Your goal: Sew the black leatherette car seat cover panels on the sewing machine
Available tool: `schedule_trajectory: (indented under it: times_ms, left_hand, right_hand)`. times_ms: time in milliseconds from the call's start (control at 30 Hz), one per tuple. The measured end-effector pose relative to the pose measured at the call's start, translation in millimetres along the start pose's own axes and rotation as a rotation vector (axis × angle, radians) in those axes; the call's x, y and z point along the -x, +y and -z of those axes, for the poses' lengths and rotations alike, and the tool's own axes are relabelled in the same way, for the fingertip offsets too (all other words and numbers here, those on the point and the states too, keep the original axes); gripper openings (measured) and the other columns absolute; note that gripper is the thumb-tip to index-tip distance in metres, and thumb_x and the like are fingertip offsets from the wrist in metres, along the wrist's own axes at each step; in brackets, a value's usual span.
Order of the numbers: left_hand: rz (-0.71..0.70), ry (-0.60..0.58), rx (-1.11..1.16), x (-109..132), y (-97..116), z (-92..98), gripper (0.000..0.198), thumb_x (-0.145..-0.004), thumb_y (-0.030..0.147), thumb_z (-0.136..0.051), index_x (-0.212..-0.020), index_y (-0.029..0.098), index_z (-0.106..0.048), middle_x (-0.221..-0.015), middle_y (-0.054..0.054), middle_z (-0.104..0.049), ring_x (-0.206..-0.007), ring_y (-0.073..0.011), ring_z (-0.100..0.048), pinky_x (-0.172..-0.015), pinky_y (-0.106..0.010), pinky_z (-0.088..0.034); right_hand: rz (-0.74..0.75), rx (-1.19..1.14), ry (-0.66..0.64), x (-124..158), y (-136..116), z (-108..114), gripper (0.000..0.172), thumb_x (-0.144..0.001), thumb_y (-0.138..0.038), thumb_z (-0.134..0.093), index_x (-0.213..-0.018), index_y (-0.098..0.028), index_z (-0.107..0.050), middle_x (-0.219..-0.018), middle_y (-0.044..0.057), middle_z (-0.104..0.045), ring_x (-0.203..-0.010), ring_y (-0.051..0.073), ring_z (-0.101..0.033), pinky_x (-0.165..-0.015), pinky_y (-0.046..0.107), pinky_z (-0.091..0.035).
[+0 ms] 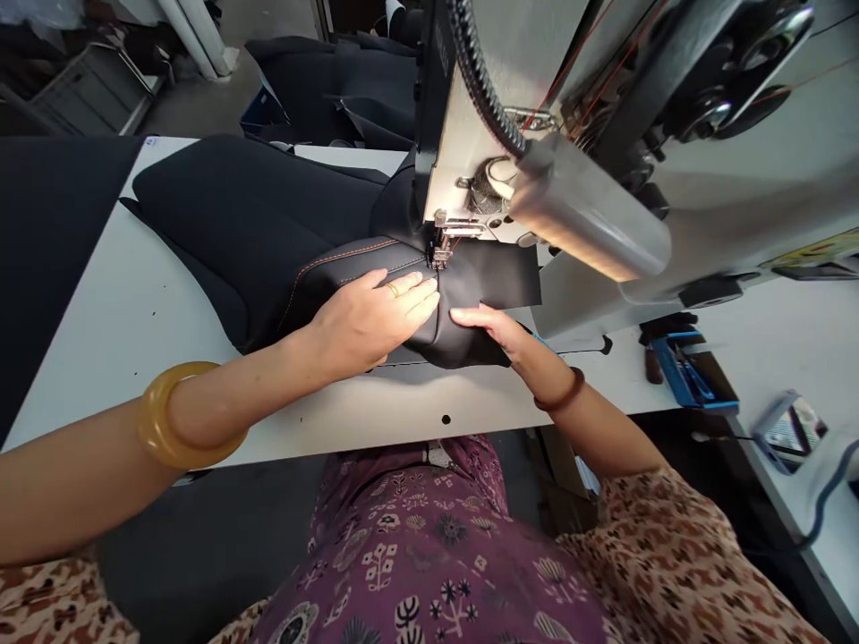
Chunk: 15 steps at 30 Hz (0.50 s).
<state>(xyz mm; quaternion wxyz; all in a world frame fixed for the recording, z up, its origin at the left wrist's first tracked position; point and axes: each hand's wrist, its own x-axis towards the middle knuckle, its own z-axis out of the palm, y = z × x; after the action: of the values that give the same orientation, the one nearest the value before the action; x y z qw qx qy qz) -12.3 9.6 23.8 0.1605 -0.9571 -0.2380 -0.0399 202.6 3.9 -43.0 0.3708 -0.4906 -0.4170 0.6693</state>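
Observation:
A black leather-like cover with orange and grey stitching lies across the white table, part of it under the sewing machine's presser foot. My left hand rests flat on the cover, just left of a seam that runs down from the foot. Its fingers are stretched out and hold nothing. To the right of that seam, my right hand has its thumb on top of the material, with the other fingers mostly hidden beneath the edge. Red thread runs down to the needle area.
The machine head with its grey lamp fills the upper right. On the table's right stands a blue box with small tools, and farther right a small framed item. More dark pieces are piled behind the table.

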Motion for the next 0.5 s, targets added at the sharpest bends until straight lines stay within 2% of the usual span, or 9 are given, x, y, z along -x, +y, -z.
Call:
schedule_trajectory:
  times_ms: [100, 167, 233, 367, 500]
  left_hand:
    - [0.072, 0.013, 0.023, -1.9, 0.8, -1.4, 0.051, -0.077, 0.0, -0.041, -0.123, 0.011, -0.058, -0.128, -0.013, -0.06, -0.117, -0.0249, -0.058, -0.086, -0.037, -0.052]
    - [0.101, 0.03, 0.068, -1.9, 0.0, -4.2, 0.054, -0.075, -0.001, -0.041, -0.125, 0.012, -0.057, -0.127, -0.013, -0.061, -0.117, -0.0257, -0.058, -0.087, -0.038, -0.052]
    - [0.115, 0.026, 0.092, -2.1, -1.1, -5.5, 0.056, -0.074, -0.002, -0.042, -0.126, 0.013, -0.056, -0.126, -0.014, -0.061, -0.116, -0.0262, -0.059, -0.086, -0.038, -0.052]
    - [0.109, 0.001, 0.041, -3.3, -2.8, -4.5, 0.053, -0.074, -0.001, -0.044, -0.125, 0.013, -0.056, -0.126, -0.015, -0.061, -0.116, -0.0268, -0.058, -0.085, -0.038, -0.053]
    - [0.097, -0.013, -0.007, -4.2, -4.6, -4.8, 0.052, -0.073, 0.002, -0.05, -0.123, 0.014, -0.056, -0.126, -0.014, -0.061, -0.116, -0.0261, -0.058, -0.084, -0.036, -0.052]
  right_hand:
    - [0.056, -0.164, 0.138, 3.0, -1.7, 2.6, 0.032, -0.061, -0.051, -0.073, -0.064, -0.02, -0.065, -0.056, -0.003, -0.061, -0.051, 0.01, -0.055, -0.052, 0.023, -0.048]
    - [0.172, -0.147, 0.281, 0.4, -3.4, 2.8, 0.036, -0.066, -0.051, -0.07, -0.054, -0.019, -0.059, -0.046, -0.003, -0.055, -0.041, 0.009, -0.05, -0.041, 0.021, -0.042]
    - [0.245, -0.081, 0.374, -3.0, -5.7, 2.6, 0.038, -0.068, -0.047, -0.069, -0.048, -0.018, -0.053, -0.04, -0.003, -0.05, -0.035, 0.009, -0.046, -0.036, 0.02, -0.037]
    - [0.26, -0.034, 0.406, -6.2, -9.4, 4.1, 0.038, -0.071, -0.038, -0.065, -0.043, -0.018, -0.05, -0.037, -0.003, -0.048, -0.033, 0.009, -0.046, -0.038, 0.021, -0.039]
    - [0.2, 0.0, 0.404, -4.6, -11.4, 7.2, 0.038, -0.072, -0.04, -0.064, -0.043, -0.017, -0.054, -0.038, -0.002, -0.051, -0.036, 0.009, -0.047, -0.043, 0.021, -0.042]
